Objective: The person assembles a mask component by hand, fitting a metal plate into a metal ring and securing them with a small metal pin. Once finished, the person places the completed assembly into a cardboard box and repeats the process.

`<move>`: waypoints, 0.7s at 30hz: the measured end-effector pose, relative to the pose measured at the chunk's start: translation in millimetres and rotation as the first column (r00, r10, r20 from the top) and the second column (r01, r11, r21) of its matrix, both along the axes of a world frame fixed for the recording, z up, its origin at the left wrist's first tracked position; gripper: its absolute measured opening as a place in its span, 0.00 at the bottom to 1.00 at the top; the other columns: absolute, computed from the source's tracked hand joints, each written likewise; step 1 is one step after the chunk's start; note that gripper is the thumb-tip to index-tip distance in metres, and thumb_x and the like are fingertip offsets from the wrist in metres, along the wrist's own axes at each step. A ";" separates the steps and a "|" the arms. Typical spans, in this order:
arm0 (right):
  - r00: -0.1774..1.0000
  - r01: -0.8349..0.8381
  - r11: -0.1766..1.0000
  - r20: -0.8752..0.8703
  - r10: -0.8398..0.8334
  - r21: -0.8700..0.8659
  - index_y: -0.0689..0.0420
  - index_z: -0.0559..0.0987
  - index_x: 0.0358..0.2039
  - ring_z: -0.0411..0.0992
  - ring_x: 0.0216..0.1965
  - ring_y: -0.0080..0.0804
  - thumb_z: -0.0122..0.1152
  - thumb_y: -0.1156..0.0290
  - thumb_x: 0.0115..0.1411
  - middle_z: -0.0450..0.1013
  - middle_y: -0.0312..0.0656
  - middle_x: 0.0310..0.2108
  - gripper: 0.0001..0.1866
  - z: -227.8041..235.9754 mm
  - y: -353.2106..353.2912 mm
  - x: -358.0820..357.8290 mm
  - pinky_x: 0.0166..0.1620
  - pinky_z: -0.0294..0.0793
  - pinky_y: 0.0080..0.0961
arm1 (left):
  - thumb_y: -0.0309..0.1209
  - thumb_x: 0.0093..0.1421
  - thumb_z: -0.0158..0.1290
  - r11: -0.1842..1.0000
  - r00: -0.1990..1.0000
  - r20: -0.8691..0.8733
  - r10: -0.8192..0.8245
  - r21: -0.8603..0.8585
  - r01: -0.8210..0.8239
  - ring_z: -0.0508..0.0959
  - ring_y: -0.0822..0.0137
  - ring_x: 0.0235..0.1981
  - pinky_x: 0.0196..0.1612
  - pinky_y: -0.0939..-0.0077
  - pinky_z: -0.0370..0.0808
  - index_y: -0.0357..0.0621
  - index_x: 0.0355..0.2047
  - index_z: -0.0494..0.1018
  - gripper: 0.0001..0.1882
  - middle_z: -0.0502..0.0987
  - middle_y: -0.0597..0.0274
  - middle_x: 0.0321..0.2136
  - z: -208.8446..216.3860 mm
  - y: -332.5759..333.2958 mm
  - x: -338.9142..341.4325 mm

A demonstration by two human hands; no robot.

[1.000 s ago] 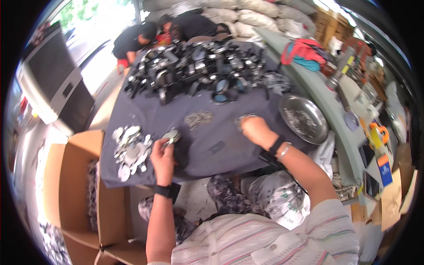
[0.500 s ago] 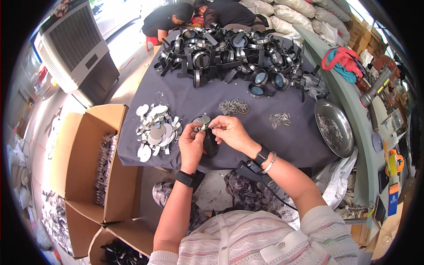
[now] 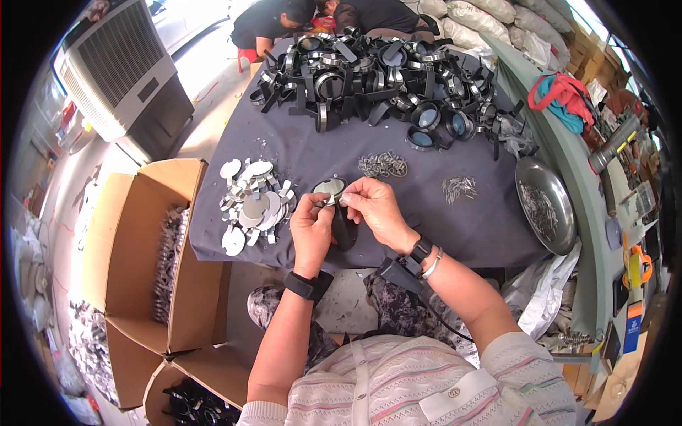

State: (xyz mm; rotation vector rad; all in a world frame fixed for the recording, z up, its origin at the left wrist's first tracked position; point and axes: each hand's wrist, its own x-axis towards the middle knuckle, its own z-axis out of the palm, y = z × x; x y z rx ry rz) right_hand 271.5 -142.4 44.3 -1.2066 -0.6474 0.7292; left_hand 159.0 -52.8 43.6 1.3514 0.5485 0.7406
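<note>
At the table's near edge, a round metal part with a black handle (image 3: pixel 345 233) stands between my hands, its disc end pointing away from me. My left hand (image 3: pixel 310 228) is closed on it at the joint between disc and handle. My right hand (image 3: pixel 375 211) pinches at the same joint from the right; whatever its fingertips hold is too small to make out. Left of my hands lies a heap of flat silvery discs with tabs (image 3: pixel 257 206). Beyond my right hand are a pile of small metal clips (image 3: pixel 383 165) and a little heap of thin pins (image 3: pixel 459 188).
A large heap of black-handled round metal parts (image 3: pixel 369 82) covers the table's far end. On the right stands a steel dish (image 3: pixel 566 226) with pins in it. Cardboard boxes (image 3: pixel 195 284) of parts flank the left side. Two people (image 3: pixel 266 25) bend down beyond the table.
The view has shifted slightly. Both hands stay at the joint of the part, and the disc end shows more clearly above my fingers.
</note>
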 end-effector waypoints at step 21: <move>0.781 0.154 0.978 0.623 -0.032 -0.142 0.63 0.74 0.26 0.69 0.22 0.23 0.57 0.80 0.55 0.72 0.38 0.22 0.02 2.1 0.2 -0.3 0.25 0.67 0.23 | 0.22 0.60 0.46 0.999 1.000 -0.019 0.015 0.037 -0.015 0.66 0.81 0.13 0.13 0.86 0.63 0.40 0.39 0.70 0.08 0.72 0.68 0.18 -2.6 0.1 -1.9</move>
